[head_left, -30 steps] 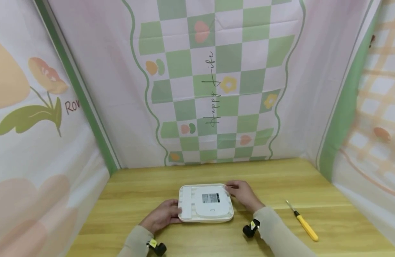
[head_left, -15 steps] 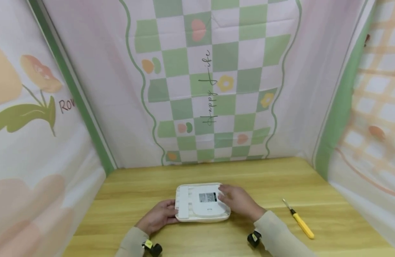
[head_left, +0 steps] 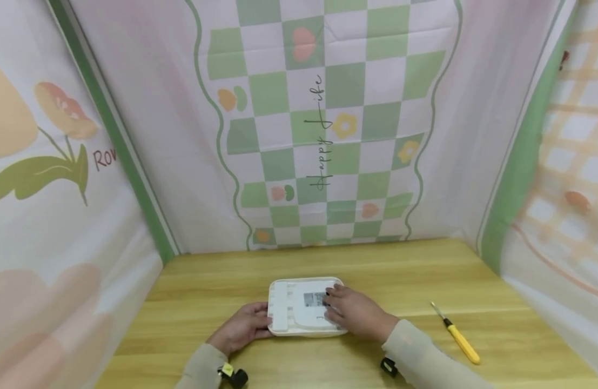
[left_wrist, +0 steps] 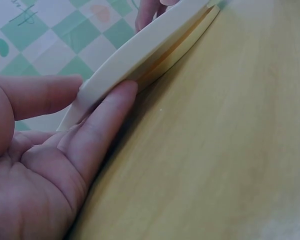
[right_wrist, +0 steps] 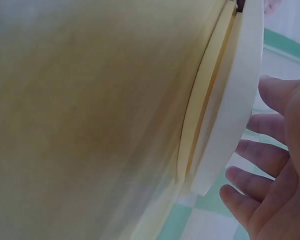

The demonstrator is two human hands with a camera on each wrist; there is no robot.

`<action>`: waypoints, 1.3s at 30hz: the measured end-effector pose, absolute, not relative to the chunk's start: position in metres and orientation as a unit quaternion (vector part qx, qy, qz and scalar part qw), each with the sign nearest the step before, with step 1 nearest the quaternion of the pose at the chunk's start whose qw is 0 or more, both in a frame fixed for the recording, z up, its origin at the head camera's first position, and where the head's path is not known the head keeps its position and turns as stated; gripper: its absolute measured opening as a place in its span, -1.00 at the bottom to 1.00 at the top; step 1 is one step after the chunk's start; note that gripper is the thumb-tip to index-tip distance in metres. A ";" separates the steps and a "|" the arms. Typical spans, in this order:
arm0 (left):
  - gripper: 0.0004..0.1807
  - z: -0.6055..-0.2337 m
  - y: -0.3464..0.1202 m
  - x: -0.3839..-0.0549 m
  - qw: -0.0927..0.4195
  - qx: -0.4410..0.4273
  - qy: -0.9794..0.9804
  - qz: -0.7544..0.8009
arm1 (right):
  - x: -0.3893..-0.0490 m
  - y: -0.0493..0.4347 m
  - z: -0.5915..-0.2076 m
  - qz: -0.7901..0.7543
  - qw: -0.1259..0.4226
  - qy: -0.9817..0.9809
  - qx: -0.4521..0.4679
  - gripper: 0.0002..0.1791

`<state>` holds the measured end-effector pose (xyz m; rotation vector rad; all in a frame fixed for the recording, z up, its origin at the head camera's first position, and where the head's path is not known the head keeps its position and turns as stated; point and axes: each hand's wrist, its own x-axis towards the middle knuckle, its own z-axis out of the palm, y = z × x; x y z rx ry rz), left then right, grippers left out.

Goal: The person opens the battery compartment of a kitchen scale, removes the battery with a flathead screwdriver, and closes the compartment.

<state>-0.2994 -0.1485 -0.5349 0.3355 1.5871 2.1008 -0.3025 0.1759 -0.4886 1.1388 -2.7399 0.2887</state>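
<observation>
A white, flat, rounded rectangular device lies with a grey printed label facing up; its kind does not show. My left hand grips its left edge, thumb on top and fingers under the rim, as the left wrist view shows along the device's edge. Over the right half, my right hand is spread with its fingertips at the upper face, covering part of the label. In the right wrist view its fingers are loosely extended beside the white rim. A narrower base shows beneath that rim.
A yellow-handled screwdriver lies on the wooden table to the right of my right forearm. Patterned fabric walls the table at the back and on both sides.
My right hand has moved left from the device's upper right corner onto its upper face, over part of the label. My left hand keeps its hold on the left edge.
</observation>
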 end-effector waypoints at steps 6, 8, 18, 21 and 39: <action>-0.33 -0.534 -0.146 -0.300 0.243 0.120 0.581 0.767 | -0.304 0.171 -0.489 0.035 0.107 -0.894 0.433 -0.52; -0.32 -0.535 -0.146 -0.302 0.244 0.119 0.582 0.767 | -0.304 0.169 -0.488 0.024 0.113 -0.889 0.443 -0.53; -0.33 -0.536 -0.144 -0.300 0.234 0.115 0.592 0.763 | -0.302 0.159 -0.486 -0.044 0.122 -0.881 0.456 -0.58; -0.34 -0.536 -0.143 -0.299 0.235 0.113 0.589 0.765 | -0.302 0.158 -0.485 -0.066 0.123 -0.876 0.461 -0.58; -0.33 -0.534 -0.148 -0.301 0.237 0.105 0.594 0.761 | -0.313 0.158 -0.492 -0.019 0.213 -0.819 0.532 -0.81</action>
